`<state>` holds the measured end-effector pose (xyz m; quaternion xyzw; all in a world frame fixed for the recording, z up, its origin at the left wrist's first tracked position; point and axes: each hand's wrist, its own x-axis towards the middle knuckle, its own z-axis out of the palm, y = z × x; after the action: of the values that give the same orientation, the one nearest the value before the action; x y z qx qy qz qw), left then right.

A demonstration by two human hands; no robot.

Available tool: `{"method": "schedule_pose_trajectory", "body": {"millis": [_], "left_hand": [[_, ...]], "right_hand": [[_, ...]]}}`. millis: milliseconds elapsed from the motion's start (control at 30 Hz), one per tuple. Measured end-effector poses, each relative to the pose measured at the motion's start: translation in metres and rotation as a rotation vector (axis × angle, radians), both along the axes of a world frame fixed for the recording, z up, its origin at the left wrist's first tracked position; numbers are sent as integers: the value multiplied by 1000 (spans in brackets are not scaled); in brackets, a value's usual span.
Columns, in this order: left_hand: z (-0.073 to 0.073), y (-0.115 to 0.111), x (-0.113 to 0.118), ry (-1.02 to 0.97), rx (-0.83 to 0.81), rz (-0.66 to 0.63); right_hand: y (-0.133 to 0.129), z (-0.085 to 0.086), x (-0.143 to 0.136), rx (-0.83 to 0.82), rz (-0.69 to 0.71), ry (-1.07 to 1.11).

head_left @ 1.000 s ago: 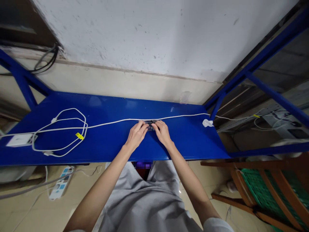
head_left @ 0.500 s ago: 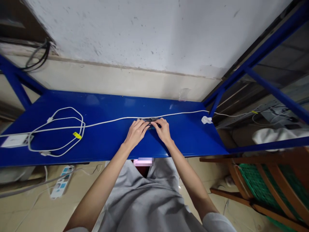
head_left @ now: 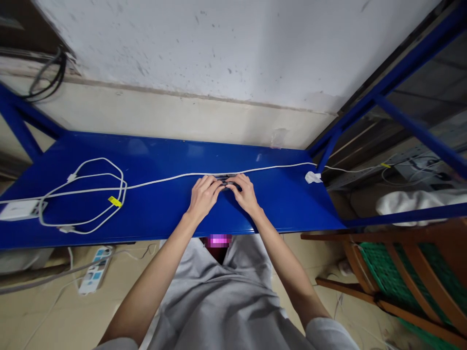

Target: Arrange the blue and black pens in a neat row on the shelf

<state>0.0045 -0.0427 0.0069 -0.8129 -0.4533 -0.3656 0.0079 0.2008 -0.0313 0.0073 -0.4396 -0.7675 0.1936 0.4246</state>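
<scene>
A small bunch of dark, slim, pen-like sticks lies low over the blue tabletop, largely covered by my fingers. My left hand is closed around its left end, with thumb and fingers curled in. From the other side my right hand pinches the right end between thumb and fingers. The two thumbs point toward each other with a small gap between them. Just beyond my fingertips a white cable runs along the table. The exact kind of the sticks cannot be made out.
On the left lie a looped white cable with a yellow tag and a white power adapter. A crumpled white tissue sits at the right end. Blue frame bars rise at both sides; a wooden chair stands right, a power strip on the floor.
Both hands stay on the dark sticks, with small finger shifts. The sticks seem gathered slightly closer together, and the camera view has tilted a little.
</scene>
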Motion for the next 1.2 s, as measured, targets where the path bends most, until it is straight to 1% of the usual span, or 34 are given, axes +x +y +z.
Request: {"method": "schedule_pose_trajectory", "body": {"millis": [133, 233, 300, 433, 667, 833, 933, 1000, 1100, 1200], "left_hand": [[-1, 0, -2, 5, 42, 29], [-1, 0, -1, -16, 40, -18], [2, 0, 0, -26, 38, -41], [5, 1, 2, -46, 21, -7], [-1, 0, 0, -72, 80, -21], [5, 0, 2, -40, 59, -36], [5, 0, 1, -20, 43, -54], [3, 0, 1, -33, 50, -37], [0, 0, 0, -64, 75, 1], [-1, 0, 0, -71, 110, 7]], "right_hand": [[-1, -1, -1, -24, 3, -1], [-2, 0, -2, -21, -25, -5], [-3, 3, -2, 2, -37, 32], [-3, 7, -2, 37, -63, 98], [3, 4, -1, 21, -87, -23], [2, 5, 0, 15, -127, 82], [1, 6, 0, 22, -123, 128], [2, 6, 0, 0, -105, 126], [3, 5, -1, -74, -85, 101], [5, 4, -1, -111, -65, 71]]}}
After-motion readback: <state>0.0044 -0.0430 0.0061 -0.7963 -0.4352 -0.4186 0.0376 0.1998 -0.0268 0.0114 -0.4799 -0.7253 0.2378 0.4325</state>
